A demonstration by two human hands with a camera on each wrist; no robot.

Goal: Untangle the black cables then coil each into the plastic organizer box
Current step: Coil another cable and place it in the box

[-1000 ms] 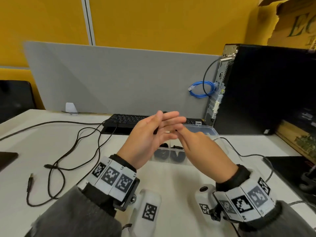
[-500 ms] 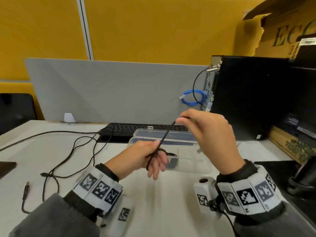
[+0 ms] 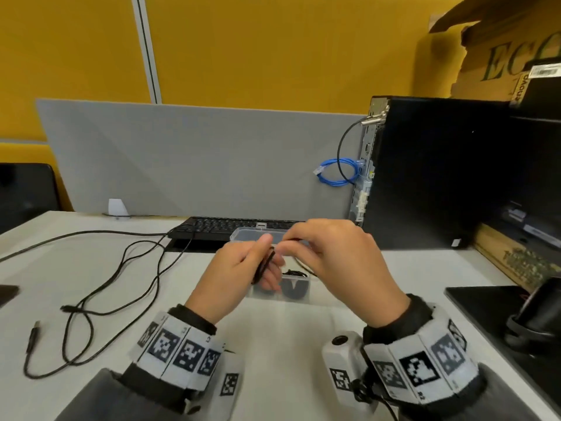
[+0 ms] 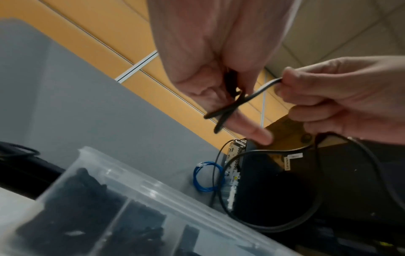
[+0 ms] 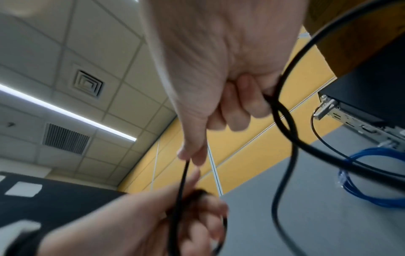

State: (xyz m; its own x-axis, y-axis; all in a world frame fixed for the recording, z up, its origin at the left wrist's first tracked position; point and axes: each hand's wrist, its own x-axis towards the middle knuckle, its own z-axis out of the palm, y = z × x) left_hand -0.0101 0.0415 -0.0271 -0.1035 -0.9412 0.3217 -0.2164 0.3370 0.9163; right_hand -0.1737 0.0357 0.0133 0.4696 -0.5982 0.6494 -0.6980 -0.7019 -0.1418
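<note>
Both hands are raised over the clear plastic organizer box (image 3: 299,296), which holds dark coiled cables in its compartments (image 4: 92,204). My left hand (image 3: 239,268) grips a small coil of black cable (image 3: 263,266) wound round its fingers (image 4: 223,97). My right hand (image 3: 331,253) pinches the same cable (image 4: 263,87) between thumb and forefinger, close to the left hand; the slack hangs in a loop below it (image 5: 282,131). More black cables (image 3: 100,296) lie loosely crossed on the white desk at the left, one ending in a USB plug (image 3: 34,334).
A black keyboard (image 3: 230,227) lies behind the box in front of a grey divider. A black computer tower (image 3: 440,177) with a blue cable loop (image 3: 337,174) stands at the right. A black pad (image 3: 485,302) and a dark object sit at the front right.
My right hand came down from its raised pull and closed in on the left hand. The stretched length of cable is now wound onto the coil in my left hand.
</note>
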